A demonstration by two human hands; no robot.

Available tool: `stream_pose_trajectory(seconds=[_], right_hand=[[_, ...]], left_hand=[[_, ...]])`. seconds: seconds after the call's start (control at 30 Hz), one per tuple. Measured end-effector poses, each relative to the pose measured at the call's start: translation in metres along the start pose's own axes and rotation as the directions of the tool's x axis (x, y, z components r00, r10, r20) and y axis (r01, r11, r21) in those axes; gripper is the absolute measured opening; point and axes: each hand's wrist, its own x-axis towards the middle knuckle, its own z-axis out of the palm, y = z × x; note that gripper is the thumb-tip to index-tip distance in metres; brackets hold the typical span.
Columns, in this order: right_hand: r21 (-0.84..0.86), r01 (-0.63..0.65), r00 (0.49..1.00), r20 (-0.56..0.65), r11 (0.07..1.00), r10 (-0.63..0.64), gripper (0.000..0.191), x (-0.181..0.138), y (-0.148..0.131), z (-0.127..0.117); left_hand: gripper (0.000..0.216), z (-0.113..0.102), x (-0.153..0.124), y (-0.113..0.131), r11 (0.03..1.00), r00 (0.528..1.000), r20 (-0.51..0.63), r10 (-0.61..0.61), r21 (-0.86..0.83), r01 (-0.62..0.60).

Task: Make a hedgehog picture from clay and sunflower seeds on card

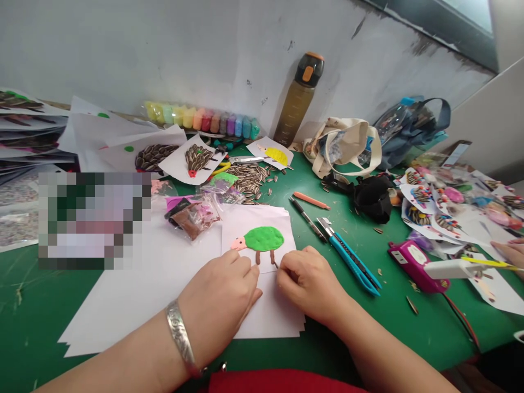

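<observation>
A silver bracelet (180,333) is worn on the left wrist at bottom centre-left. The left hand (229,286) rests at bottom centre on white paper, fingers curled and lying side by side; whether they close on anything beneath cannot be told. The right hand (307,278), just right of it, is bent into a loose fist, thumb and forefinger beside the figure's right brown leg; whether anything is pinched there cannot be told.

The clay animal figure (264,238) lies flat on a white card (229,218) at frame centre, between and just beyond the hands: green oval body, pink head pointing left, two brown legs. Larger white sheets (123,305) lie at lower left on the green table (24,305).

Right of the card, a blue utility knife (354,262) lies at a slant, its upper end near a black pen (307,218); an orange stick (311,200) lies just beyond. At centre right sits a magenta device (420,265), and a co-worker's hand (510,254) enters at the right edge.

Beyond the card are small clay packets (196,215), a heap of striped seeds (249,180) and a yellow animal card (278,156). Against the wall, coloured clay packs (204,120) form a row at upper centre-left; a tall bottle (298,103) stands at upper centre.
</observation>
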Motion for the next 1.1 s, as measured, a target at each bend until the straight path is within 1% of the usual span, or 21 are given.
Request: stream_pose_trajectory(seconds=[0.1,0.27,0.47,0.83,1.1], right_hand=[[0.012,0.025,0.999,-0.03,1.0,-0.024,0.023,0.001,-0.006,0.0],[-0.051,0.076,0.997,0.009,0.996,-0.075,0.024,0.004,-0.015,0.007],[-0.088,0.066,0.998,0.021,0.994,-0.064,0.024,0.004,-0.016,0.013],[-0.093,0.068,0.997,0.033,0.993,-0.065,0.023,0.006,-0.017,0.013],[-0.102,0.061,0.997,0.058,0.993,-0.055,0.023,0.006,-0.017,0.013]], left_hand=[[0.02,-0.003,-0.002,0.001,1.0,1.0,0.013,-0.002,0.013,0.002],[0.016,-0.008,-0.006,0.003,1.0,0.999,0.037,-0.007,-0.008,0.007],[0.014,-0.008,-0.008,0.001,1.0,1.0,0.009,0.026,0.001,-0.026],[0.015,-0.005,-0.005,-0.002,0.999,0.999,-0.017,0.045,-0.017,-0.045],[0.015,-0.005,-0.004,-0.002,0.999,0.999,0.006,0.039,-0.018,-0.039]])
